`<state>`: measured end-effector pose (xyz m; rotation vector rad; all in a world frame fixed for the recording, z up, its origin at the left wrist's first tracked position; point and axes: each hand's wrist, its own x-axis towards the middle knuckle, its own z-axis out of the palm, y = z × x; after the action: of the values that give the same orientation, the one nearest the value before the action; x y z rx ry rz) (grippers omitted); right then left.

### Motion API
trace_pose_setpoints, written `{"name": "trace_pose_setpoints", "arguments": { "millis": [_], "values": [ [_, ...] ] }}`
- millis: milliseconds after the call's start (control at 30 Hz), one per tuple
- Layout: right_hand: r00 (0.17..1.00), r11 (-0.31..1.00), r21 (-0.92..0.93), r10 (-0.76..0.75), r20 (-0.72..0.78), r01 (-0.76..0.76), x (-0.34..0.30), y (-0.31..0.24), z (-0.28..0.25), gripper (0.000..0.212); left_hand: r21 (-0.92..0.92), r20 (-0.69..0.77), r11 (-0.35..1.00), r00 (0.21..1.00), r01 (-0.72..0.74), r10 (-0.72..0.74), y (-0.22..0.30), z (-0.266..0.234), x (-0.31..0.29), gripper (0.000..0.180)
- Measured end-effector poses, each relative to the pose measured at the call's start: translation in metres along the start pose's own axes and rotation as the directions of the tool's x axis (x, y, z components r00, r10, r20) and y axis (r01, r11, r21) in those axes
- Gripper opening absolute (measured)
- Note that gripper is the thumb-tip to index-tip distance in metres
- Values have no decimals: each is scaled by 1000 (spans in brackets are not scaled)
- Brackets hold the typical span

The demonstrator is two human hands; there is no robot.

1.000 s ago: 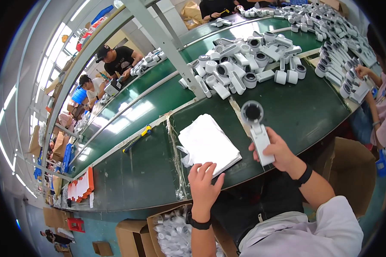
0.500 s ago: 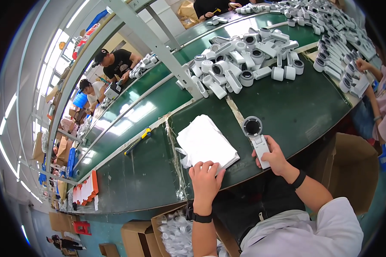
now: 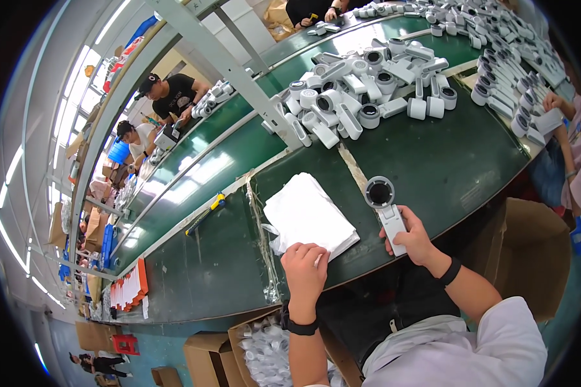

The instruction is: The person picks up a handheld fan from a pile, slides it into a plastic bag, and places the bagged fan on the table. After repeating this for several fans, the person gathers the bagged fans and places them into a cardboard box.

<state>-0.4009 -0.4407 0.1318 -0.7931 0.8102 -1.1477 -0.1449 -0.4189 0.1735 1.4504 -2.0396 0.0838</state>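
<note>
White handheld device point(image 3: 386, 209) with a round dark-centred head lies at the near edge of the green surface point(image 3: 458, 161), its handle gripped by the right hand point(image 3: 412, 237). Left hand point(image 3: 305, 271) rests curled on the near corner of the stack of white bags point(image 3: 308, 216), just beside the device. Further matching white parts point(image 3: 361, 97) lie heaped well apart across the surface.

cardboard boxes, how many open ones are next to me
3: a large cardboard box at my right, one with bagged parts below my left hand, a smaller one beside it. More may be hidden.
</note>
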Motion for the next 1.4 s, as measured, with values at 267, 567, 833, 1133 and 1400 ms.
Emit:
{"name": "trace_pose_setpoints", "arguments": {
  "millis": [267,567,833,1133,1400],
  "values": [
    [1000,1000,17,5,11,-5,-2,-3,1,58,-221,18,963,988,153,-153,-1,-9,8,9],
    [1000,1000,25,17,23,-18,-1,-1,-1,58,-169,-5,963,976,212,-216,-5,-12,10,10],
    [999,999,34,28,22,-29,-3,-3,-1,57,-15,73,986,984,165,-163,-5,-17,16,11],
    [999,1000,22,21,43,-22,-2,-3,-2,57,-36,86,927,925,374,-370,-6,-28,28,16],
    [999,999,29,26,39,-27,-2,-3,-2,57,-140,66,943,953,302,-295,-14,-26,21,15]
  ]
}}
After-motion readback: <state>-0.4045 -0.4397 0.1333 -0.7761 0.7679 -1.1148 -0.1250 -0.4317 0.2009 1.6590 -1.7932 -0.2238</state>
